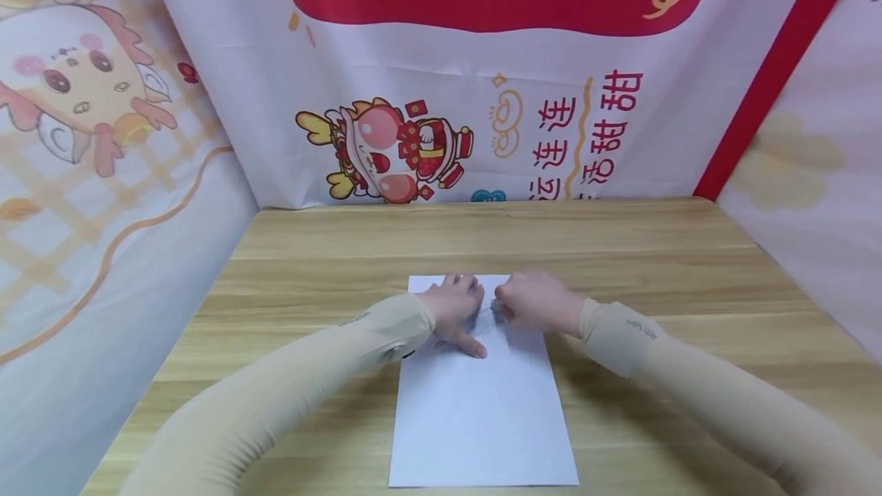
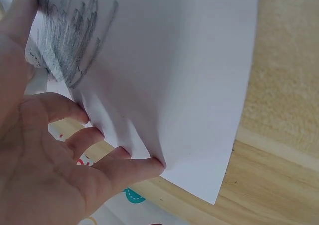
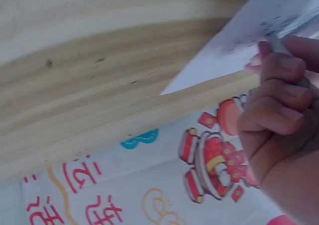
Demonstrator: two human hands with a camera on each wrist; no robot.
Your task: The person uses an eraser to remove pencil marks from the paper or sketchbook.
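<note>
A white sheet of paper (image 1: 482, 419) lies on the wooden table. Near its far end is a patch of grey pencil scribble (image 2: 70, 41). My left hand (image 1: 455, 309) presses the sheet down with spread fingers, its thumb and fingertips around the scribbled patch. In the right wrist view, my right hand (image 3: 284, 103) pinches a pale, slim eraser (image 3: 278, 44) with curled fingers, and its darkened tip meets the paper by the grey marks. Dark crumbs (image 3: 240, 44) are scattered beside the tip. The fingers hide most of the eraser.
The wooden table (image 1: 310, 282) surrounds the sheet and ends at a back edge. Behind it hangs a white cloth (image 1: 241, 83) with red characters and cartoon figures. Another printed cloth (image 1: 89, 251) covers the left side, and a pale one (image 1: 813, 197) the right.
</note>
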